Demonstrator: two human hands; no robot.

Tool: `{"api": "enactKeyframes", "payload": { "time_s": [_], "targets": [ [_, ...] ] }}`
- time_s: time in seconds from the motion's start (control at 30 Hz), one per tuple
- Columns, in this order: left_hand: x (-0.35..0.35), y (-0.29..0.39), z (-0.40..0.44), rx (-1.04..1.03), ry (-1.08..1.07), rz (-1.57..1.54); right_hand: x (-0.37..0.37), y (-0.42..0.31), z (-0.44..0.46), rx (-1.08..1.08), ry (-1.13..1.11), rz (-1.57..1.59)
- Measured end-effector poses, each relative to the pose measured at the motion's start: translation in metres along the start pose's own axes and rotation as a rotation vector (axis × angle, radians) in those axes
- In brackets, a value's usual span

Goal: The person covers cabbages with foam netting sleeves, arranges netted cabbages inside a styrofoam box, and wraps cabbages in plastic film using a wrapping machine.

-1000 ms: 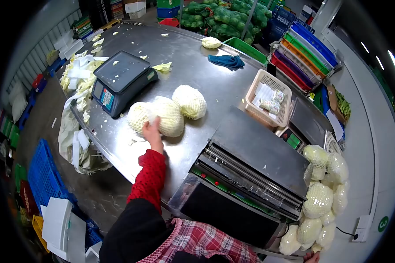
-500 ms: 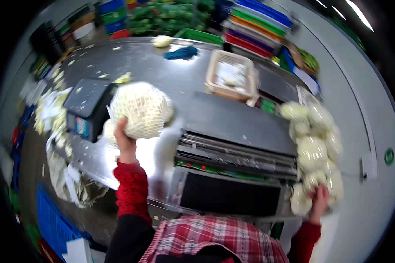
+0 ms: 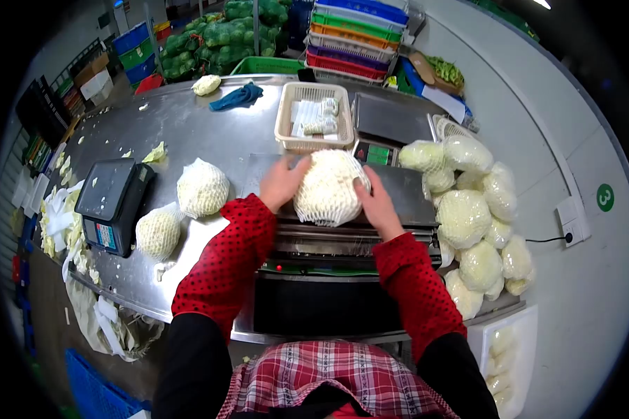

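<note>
A large white cauliflower in a white foam net is between my two hands, over the wrapping machine's dark metal top. My left hand presses on its left side, slightly blurred. On its right side, my right hand grips with curved fingers. To the left, two more netted cauliflowers, one farther back and one nearer, rest on the steel table. Right of the machine lies a pile of film-wrapped cauliflowers.
A black scale stands on the steel table at left, near leaf scraps. Behind the machine are a cream basket with paper rolls and another scale. A blue cloth lies at the back. Stacked crates stand beyond.
My left hand has brought the netted cauliflower rightward over the machine. My right hand has left the wrapped pile and joined it on the cauliflower. The view has shifted.
</note>
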State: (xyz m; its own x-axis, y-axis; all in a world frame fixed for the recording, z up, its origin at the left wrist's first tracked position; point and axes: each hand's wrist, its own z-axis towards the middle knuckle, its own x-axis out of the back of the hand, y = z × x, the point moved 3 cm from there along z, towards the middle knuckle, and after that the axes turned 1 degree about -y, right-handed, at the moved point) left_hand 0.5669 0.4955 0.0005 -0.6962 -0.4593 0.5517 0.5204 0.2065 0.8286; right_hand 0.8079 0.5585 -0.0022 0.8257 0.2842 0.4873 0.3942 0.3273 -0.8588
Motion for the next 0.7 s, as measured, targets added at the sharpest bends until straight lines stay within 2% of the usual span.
{"api": "enactKeyframes", "payload": {
  "time_s": [0.03, 0.07, 0.1, 0.13, 0.17, 0.2, 0.27, 0.3, 0.33, 0.37, 0.43, 0.47, 0.5, 0.57, 0.6, 0.63, 0.67, 0.7],
  "targets": [
    [0.010, -0.004, -0.010, -0.078, 0.163, 0.007, 0.006, -0.003, -0.003, 0.015, 0.011, 0.093],
    [0.026, -0.012, -0.026, -0.139, 0.172, 0.094, 0.030, -0.005, -0.018, -0.035, -0.008, 0.124],
    [0.053, -0.010, -0.051, -0.207, 0.182, 0.180, 0.055, 0.008, -0.029, 0.016, 0.020, -0.053],
    [0.070, -0.019, -0.075, -0.221, 0.098, 0.404, 0.078, 0.023, -0.043, 0.069, 0.025, -0.199],
    [0.080, -0.030, -0.095, -0.228, 0.015, 0.624, 0.095, 0.035, -0.058, -0.028, -0.030, -0.306],
    [0.082, -0.042, -0.108, -0.225, -0.007, 0.716, 0.104, 0.034, -0.071, -0.210, -0.126, -0.572],
    [0.078, -0.039, -0.121, -0.188, -0.049, 0.878, 0.093, 0.037, -0.081, -0.204, -0.234, -0.717],
    [0.076, -0.032, -0.118, -0.165, -0.085, 0.863, 0.082, 0.027, -0.078, -0.186, -0.303, -0.809],
    [0.068, -0.044, -0.110, -0.117, -0.152, 0.722, 0.073, 0.013, -0.075, -0.125, -0.340, -0.840],
    [0.059, -0.056, -0.105, -0.068, -0.219, 0.579, 0.064, 0.009, -0.072, -0.171, -0.378, -0.708],
    [0.061, -0.048, -0.110, -0.105, -0.205, 0.529, 0.055, 0.029, -0.068, -0.134, -0.298, -0.479],
    [0.069, -0.045, -0.119, 0.134, -0.321, 0.211, 0.063, 0.033, -0.073, -0.155, -0.360, -0.219],
    [0.079, -0.036, -0.129, 0.366, -0.425, -0.112, 0.077, 0.019, -0.088, -0.411, -0.489, 0.060],
    [0.110, -0.009, -0.159, 0.484, -0.652, -0.381, 0.104, -0.024, -0.123, -0.578, -0.582, 0.309],
    [0.122, 0.017, -0.150, 0.323, -0.641, -0.628, 0.105, -0.032, -0.132, -0.689, -0.524, 0.537],
    [0.129, 0.039, -0.147, 0.173, -0.630, -0.871, 0.106, -0.060, -0.120, -0.462, -0.434, 0.793],
    [0.135, 0.061, -0.128, -0.027, -0.477, -0.998, 0.112, -0.086, -0.096, -0.173, -0.363, 0.725],
    [0.135, 0.084, -0.096, -0.228, -0.318, -1.111, 0.114, -0.103, -0.071, -0.128, -0.241, 1.040]
  ]
}}
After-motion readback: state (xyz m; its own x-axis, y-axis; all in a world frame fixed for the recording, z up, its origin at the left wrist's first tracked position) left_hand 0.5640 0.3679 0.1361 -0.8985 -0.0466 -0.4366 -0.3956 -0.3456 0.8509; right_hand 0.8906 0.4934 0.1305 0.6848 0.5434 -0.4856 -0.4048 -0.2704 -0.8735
